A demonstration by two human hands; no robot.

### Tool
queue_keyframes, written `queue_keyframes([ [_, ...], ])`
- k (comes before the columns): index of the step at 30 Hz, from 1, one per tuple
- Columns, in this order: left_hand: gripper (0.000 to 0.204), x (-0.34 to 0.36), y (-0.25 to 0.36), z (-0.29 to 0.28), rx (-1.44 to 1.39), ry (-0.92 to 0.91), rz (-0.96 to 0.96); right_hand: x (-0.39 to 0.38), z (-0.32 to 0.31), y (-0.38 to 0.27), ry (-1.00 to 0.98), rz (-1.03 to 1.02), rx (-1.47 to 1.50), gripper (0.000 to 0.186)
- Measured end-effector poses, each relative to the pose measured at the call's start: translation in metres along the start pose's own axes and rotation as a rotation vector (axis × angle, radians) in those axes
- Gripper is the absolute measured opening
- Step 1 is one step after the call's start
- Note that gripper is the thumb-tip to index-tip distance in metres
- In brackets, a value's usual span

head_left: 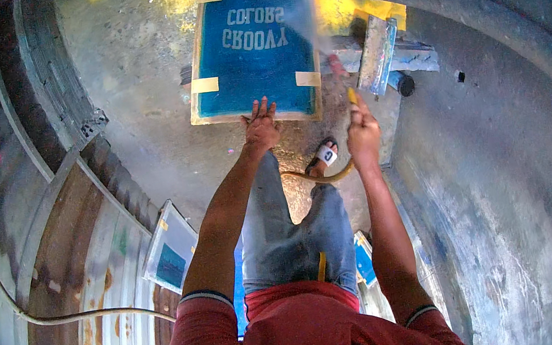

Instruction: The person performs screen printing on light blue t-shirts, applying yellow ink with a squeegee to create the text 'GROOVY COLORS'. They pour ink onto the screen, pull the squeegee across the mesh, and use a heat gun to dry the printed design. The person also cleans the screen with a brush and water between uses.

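Observation:
A wooden-framed printing screen (254, 47) with blue mesh, pale lettering and strips of tan tape stands tilted on the wet concrete floor in front of me. My left hand (260, 123) rests on the middle of its near edge, steadying it. My right hand (361, 132) is closed around a yellow hose (323, 177) that loops back past my knees. Water sprays from the hose tip toward the screen's right side.
Corrugated metal sheeting (84, 272) lines the left. Another framed screen (170, 247) leans against it, and one more (364, 259) stands by my right leg. A paint-stained squeegee (376, 54) and a grey pipe (451, 3) lie ahead right. A concrete wall (505, 174) rises on the right.

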State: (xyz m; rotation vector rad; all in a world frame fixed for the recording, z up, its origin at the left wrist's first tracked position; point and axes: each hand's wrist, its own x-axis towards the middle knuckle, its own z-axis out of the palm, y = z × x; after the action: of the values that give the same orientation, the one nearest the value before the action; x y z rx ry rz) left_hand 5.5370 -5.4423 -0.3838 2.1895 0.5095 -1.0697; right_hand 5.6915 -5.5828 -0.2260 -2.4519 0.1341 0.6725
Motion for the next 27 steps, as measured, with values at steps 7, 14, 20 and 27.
queue_keyframes([
  [7,0.059,-0.009,0.000,0.021,0.024,0.172,0.015,-0.072,-0.030,-0.023,-0.426,-0.011,0.016,0.032],
  [14,0.071,-0.134,0.117,0.024,-0.786,-0.055,0.411,-0.040,-0.085,0.008,-0.121,0.054,0.029,0.039],
  [20,0.029,-0.248,0.253,0.085,-1.542,0.049,-0.033,-0.105,-0.081,0.053,-0.304,-0.226,-0.012,0.041],
  [27,0.041,-0.316,0.282,0.145,-1.286,0.573,0.035,-0.222,-0.196,0.099,-0.202,-0.252,0.355,0.061],
])
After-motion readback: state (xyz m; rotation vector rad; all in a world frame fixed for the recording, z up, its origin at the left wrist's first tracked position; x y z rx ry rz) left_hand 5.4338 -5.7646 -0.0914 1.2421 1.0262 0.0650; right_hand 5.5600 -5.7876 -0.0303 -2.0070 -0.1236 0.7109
